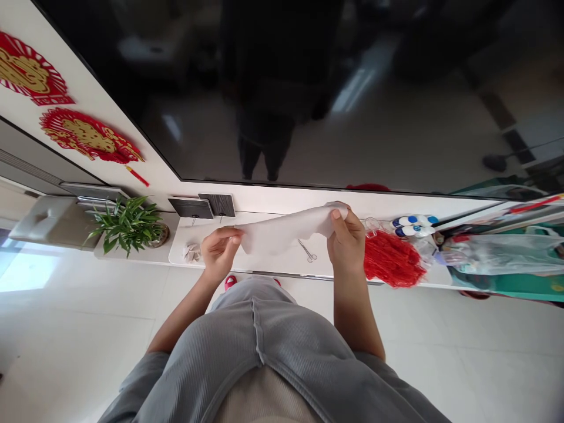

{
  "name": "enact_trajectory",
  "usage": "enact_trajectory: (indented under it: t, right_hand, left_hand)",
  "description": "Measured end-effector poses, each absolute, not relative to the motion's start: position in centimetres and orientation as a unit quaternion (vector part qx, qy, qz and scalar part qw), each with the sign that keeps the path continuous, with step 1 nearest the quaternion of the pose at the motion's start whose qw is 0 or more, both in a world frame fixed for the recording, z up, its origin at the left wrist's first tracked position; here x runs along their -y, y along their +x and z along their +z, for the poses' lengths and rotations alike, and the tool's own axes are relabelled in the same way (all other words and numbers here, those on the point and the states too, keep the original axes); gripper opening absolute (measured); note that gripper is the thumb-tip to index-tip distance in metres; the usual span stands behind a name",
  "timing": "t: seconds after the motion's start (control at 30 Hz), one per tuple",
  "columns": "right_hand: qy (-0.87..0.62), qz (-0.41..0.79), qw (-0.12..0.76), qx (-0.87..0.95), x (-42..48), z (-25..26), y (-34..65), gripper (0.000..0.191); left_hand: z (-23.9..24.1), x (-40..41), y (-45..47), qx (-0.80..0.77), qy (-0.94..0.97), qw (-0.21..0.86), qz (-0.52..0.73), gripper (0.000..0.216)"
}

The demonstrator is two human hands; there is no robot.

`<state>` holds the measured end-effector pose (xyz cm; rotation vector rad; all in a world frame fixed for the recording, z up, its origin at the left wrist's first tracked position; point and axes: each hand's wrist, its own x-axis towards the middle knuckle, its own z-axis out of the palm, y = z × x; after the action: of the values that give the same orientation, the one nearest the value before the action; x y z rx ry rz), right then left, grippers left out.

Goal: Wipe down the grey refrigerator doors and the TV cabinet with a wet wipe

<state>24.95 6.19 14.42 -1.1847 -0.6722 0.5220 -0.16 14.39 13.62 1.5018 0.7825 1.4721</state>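
White shelf (189,230) under a dark television: left hand (220,252) and right hand (347,241) each pinch one end of a soft white sheet (282,232), its long axis running left to right above the shelf. Small scissors (307,250) lie just below it, red fibre bundle (392,258) beside the right hand.

The white sheet (282,232) has its right end hidden inside the right hand (347,241), the plastic bag (502,255) runs off the right edge, and the small clear object (372,224) beside the red tassel bundle (392,258) is too small to tell.
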Motion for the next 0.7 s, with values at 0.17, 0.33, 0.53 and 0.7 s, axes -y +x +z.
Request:
enact_trajectory:
  t: [0.17,0.33,0.53,0.7]
  right_hand:
    - [-0.51,0.178,0.761,0.359,-6.2,15.0,24.7,0.023]
    - [-0.509,0.153,0.742,0.409,-5.8,15.7,25.3,0.027]
    - [-0.557,0.165,0.689,0.434,-6.8,16.3,27.0,0.04]
    - [-0.571,0.251,0.627,0.466,-8.1,17.0,27.4,0.049]
  left_hand:
    - [14.2,-14.2,-0.2,-0.263,0.658,0.332,0.623,0.009]
    - [15.9,-14.2,-0.8,-0.376,0.718,0.246,0.532,0.023]
    - [16.5,-14.7,-2.1,-0.264,0.772,0.386,0.43,0.009]
    - [16.5,-14.3,-2.5,-0.087,0.806,0.527,0.255,0.044]
